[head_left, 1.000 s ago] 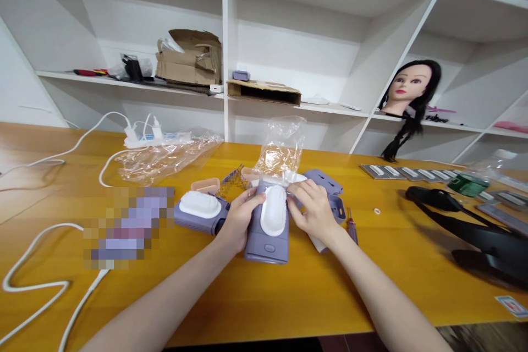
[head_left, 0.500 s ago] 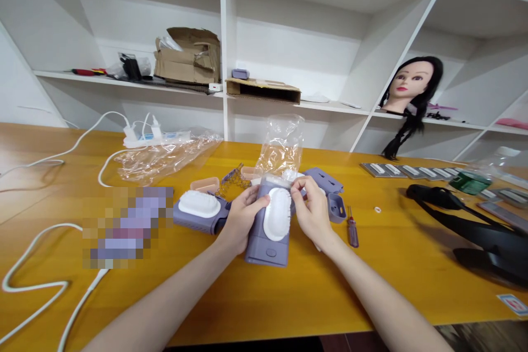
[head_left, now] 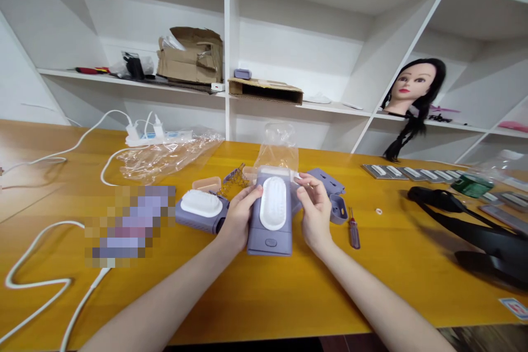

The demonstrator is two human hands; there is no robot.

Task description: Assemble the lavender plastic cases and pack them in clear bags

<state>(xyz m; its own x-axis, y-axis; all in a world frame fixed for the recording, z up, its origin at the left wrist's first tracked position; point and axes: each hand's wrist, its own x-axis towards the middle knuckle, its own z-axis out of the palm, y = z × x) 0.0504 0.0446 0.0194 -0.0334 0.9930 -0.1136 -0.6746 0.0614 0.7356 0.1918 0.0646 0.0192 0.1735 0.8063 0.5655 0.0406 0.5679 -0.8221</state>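
Observation:
My left hand (head_left: 240, 221) grips the left side of an upright lavender device (head_left: 270, 243) with a white oval pad (head_left: 273, 203) on its face. My right hand (head_left: 315, 212) is at the device's upper right edge, and its fingertips are partly hidden there. A second lavender device (head_left: 202, 213) with a white pad lies to the left, next to my left hand. A clear plastic bag (head_left: 277, 148) stands behind the held device. Beyond my right hand are a lavender plate (head_left: 330, 182), a small lavender cup (head_left: 338, 209) and a small screwdriver (head_left: 353, 229).
A peach tray (head_left: 206, 184) and a coiled metal spring (head_left: 236, 179) lie behind the second device. White cables run to a power strip (head_left: 159, 138). A pixelated patch (head_left: 130, 225) hides part of the wooden table (head_left: 247, 297). A black strap (head_left: 466, 231) lies right, below white shelves (head_left: 297, 104).
The held device has turned more upright and moved slightly up. My right hand has shifted from the top of the pad to the device's right edge.

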